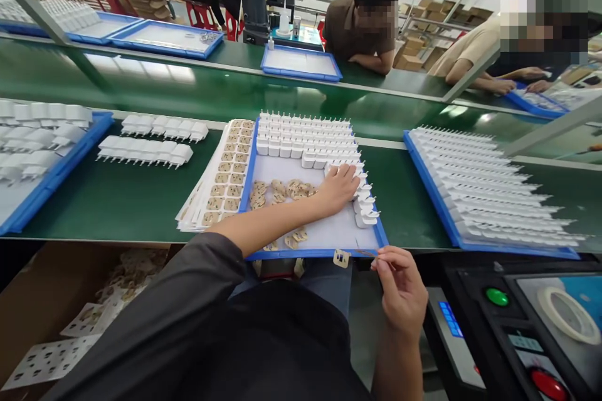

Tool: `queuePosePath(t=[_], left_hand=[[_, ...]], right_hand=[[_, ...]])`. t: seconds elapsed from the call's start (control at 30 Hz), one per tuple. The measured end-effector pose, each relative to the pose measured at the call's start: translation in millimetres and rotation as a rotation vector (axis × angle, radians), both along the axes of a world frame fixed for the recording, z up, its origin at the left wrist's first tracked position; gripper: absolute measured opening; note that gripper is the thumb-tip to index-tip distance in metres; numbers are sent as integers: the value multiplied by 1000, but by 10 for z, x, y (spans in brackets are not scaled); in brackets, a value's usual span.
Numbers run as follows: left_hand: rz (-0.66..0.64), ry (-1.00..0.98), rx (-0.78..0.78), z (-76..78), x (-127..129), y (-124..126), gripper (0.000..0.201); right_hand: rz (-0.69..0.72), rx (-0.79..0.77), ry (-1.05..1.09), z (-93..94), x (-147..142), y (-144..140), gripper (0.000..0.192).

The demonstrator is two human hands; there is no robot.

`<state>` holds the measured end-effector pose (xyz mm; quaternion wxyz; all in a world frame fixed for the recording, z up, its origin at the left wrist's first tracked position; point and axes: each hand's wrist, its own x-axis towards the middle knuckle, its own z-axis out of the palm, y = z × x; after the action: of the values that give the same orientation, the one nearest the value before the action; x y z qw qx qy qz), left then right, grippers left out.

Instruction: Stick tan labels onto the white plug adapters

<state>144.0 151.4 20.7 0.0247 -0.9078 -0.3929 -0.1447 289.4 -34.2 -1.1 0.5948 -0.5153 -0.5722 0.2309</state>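
Observation:
A blue-rimmed tray (315, 254) lies in front of me, with rows of white plug housings (301, 131) standing along its far and right sides. My left hand (336, 191) reaches across it, fingers bent over a white plug at the inner edge of the rows; the palm side is hidden. Loose beige stickers (294, 190) with cut-outs are heaped on the tray floor. My right hand (402, 288), just off the near right corner, pinches a thin, pointed tool (365, 252), perhaps tweezers. One beige sticker (341, 258) is at the front rim, near the tool's tip.
Sheets of beige stickers (228, 169) are stacked left of the tray. Loose plugs (145, 150) lie farther left, beside another tray (56, 169). A full tray (493, 194) stands right, above a machine with buttons (497, 296). Co-workers (362, 25) sit beyond the green bench.

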Motion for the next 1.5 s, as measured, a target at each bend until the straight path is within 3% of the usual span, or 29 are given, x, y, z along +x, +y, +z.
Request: queuePosePath(t=[0.07, 0.17, 0.27, 0.33, 0.43, 0.53, 0.7, 0.87, 0.97, 1.13, 1.5], left_hand=[[3, -35, -13, 8, -14, -5, 26], [-41, -237, -140, 160, -262, -133, 26], [-93, -644, -511, 349, -717, -419, 40], [-120, -955, -753, 384, -1051, -654, 49], [-101, -1277, -928, 242, -1454, -963, 52], [-61, -1415, -978, -13, -1686, -1156, 49], [-20, -1374, -880, -253, -1851, -1326, 46], [165, -1087, -538, -286, -1808, -1434, 40], [168, -988, -348, -283, -1745, -1462, 42], [35, -937, -353, -279, -1752, -1479, 49], [28, -1045, -257, -368, -1768, -1484, 40]], right_hand=[[-1, -13, 1, -27, 28, -6, 4], [11, -17, 5, -53, -2, 25, 3], [88, 8, 26, -24, -168, 80, 5], [204, 11, 58, 20, -352, 122, 8], [422, -15, 115, 91, -686, 191, 11], [591, -45, 141, 149, -1009, 270, 8], [680, -89, 219, 182, -1328, 385, 3], [634, -184, 201, 105, -1369, 390, 5], [589, -200, 212, 58, -1347, 361, 3], [492, -243, 279, 31, -1291, 346, 5], [459, -328, 330, 21, -1254, 424, 8]])
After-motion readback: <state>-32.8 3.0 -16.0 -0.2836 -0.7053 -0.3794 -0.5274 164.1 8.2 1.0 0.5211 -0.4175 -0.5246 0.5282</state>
